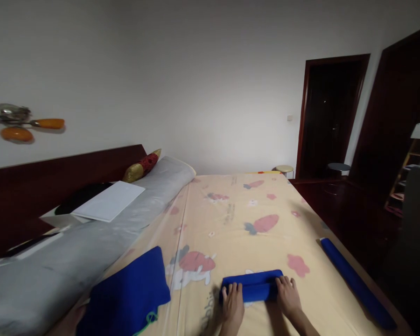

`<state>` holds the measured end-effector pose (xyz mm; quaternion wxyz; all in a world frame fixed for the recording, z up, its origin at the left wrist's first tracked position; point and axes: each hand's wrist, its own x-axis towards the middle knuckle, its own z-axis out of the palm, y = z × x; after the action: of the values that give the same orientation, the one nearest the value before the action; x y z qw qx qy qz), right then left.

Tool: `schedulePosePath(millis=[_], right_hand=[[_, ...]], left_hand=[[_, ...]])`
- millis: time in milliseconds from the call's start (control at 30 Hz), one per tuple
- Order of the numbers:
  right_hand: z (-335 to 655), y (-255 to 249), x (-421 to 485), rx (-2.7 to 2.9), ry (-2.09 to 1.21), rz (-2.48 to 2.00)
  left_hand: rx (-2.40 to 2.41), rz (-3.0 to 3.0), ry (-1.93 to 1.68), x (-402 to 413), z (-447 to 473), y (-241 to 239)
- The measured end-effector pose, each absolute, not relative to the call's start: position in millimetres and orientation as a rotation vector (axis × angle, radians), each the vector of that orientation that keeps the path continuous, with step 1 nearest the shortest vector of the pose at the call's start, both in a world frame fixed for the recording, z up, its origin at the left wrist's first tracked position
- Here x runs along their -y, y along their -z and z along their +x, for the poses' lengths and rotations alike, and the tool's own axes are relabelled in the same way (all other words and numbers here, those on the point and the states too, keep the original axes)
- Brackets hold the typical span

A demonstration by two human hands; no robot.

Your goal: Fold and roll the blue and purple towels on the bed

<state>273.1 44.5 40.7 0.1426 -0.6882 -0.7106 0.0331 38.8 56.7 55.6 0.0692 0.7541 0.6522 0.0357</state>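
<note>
Both hands are on the folded blue cloth (254,284) at the near part of the bed (231,233): left hand (234,301) partly closed over its left end, right hand (287,293) curled on the right end. Bare sheet stretches wide beyond! Over right, a long blue roll (357,282) lies along the bed's edge, well apart. Left, a blue pouch (129,289) with green cord (151,317) sits near the grey bolster (101,247), its contents hidden.

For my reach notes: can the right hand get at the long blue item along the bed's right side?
Probably yes: only patterned sheet shows between the right hand and the long blue item, though that hand is on the folded blue piece.
</note>
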Motion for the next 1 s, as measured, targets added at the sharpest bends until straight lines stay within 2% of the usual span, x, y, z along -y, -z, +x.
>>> schedulePosePath(millis=[233, 467, 833, 1000], right_hand=[[258.3, -18.6, -50.3, 2.096, -0.199, -1.850], [263.2, 2.7, -43.5, 2.095, -0.112, -1.725], [260.8, 2.3, -53.6, 2.077, -0.206, -1.793], [261.6, -11.4, -59.1, 2.087, -0.321, -1.859]], left_hand=[[-1.776, 2.471, -0.262, -52.0, 56.6, -44.3], [-1.793, 2.543, -0.254, -52.0, 50.6, -35.5], [-1.786, 2.516, -0.158, -61.4, 52.8, -29.8], [-1.737, 2.572, -0.072, -73.5, 26.1, -36.0]])
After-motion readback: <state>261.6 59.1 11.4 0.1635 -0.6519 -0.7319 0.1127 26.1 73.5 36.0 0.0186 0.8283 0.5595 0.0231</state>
